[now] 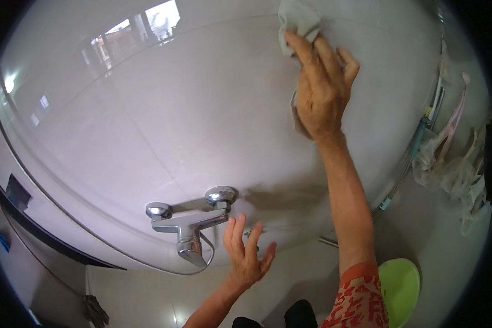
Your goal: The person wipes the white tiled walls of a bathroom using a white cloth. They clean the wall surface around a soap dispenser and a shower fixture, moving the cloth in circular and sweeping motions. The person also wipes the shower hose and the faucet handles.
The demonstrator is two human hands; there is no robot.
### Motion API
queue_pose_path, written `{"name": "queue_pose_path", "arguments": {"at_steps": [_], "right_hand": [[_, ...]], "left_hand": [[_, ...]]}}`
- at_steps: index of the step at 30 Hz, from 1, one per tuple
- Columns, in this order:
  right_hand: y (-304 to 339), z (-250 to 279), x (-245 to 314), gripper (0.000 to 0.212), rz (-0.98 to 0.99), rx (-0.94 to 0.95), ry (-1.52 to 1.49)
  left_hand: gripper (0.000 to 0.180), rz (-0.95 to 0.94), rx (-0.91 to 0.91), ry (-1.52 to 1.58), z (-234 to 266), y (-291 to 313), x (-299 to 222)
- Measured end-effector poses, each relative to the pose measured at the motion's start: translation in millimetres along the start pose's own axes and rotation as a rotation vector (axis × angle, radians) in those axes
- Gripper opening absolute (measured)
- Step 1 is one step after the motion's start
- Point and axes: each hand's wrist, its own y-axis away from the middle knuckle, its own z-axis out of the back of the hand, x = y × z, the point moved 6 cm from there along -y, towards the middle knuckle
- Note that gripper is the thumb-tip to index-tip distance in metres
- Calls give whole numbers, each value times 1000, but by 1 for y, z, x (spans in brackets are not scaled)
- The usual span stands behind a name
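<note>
My right hand (325, 93) reaches up on the right arm and presses a pale grey cloth (299, 24) flat against the glossy light tiled wall (202, 98). Part of the cloth sticks out past the fingertips, and another fold shows beside the palm. Lower down, my left hand (247, 251) is held with its fingers spread and nothing in it. It is just right of a chrome mixer tap (188, 227) fixed to the wall; whether the fingertips touch the wall I cannot tell.
A thin hose (93, 236) curves from the tap along the left side. At lower right stands a lime-green basin (402, 290). Clear plastic bags (454, 169) and a blue-handled brush (420, 134) hang at the right. A dark crumpled item (95, 310) lies at lower left.
</note>
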Motion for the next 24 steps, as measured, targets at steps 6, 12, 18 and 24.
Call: {"name": "queue_pose_path", "arguments": {"at_steps": [6, 12, 18, 24], "right_hand": [[33, -8, 57, 36, 108, 48, -136], [115, 19, 81, 31, 262, 175, -266], [99, 4, 91, 34, 14, 40, 5], [63, -31, 174, 29, 136, 67, -132]], "left_hand": [[50, -102, -40, 59, 12, 75, 6], [50, 89, -211, -143, 49, 163, 71], [60, 318, -394, -344, 102, 126, 166], [68, 298, -416, -413, 86, 96, 216]]}}
